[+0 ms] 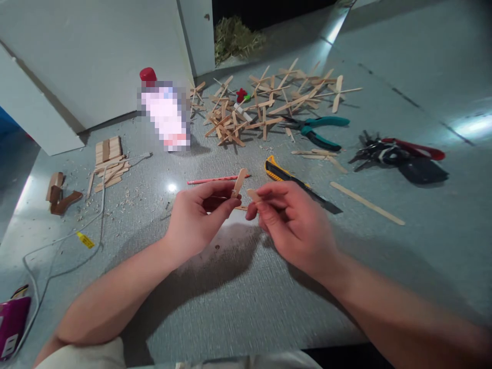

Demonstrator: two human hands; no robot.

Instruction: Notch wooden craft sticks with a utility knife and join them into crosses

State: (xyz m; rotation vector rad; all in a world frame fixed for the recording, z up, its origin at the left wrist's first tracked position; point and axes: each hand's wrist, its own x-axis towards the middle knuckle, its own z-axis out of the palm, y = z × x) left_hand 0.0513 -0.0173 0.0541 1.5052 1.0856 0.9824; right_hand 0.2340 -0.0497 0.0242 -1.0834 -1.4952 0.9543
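Observation:
My left hand [203,215] pinches a wooden craft stick [240,180] that tilts upward from between thumb and fingers. Close beside it, my right hand [294,218] grips another wooden stick piece [253,196], its rounded end pointing left; the rest is covered by the fingers. A small gap separates the two pieces. Just beyond the hands lie a red pencil [207,180] and a yellow and black utility knife [286,174] with its blade out to the right. One long craft stick [367,202] rests to the right of my right hand.
Crossed craft sticks [265,102] are heaped at the back. Teal-handled pliers [323,128] and a hole punch tool [403,156] lie on the right. A red-capped bottle [165,113] stands back left, near stacked sticks [109,159] and a white cable [103,200].

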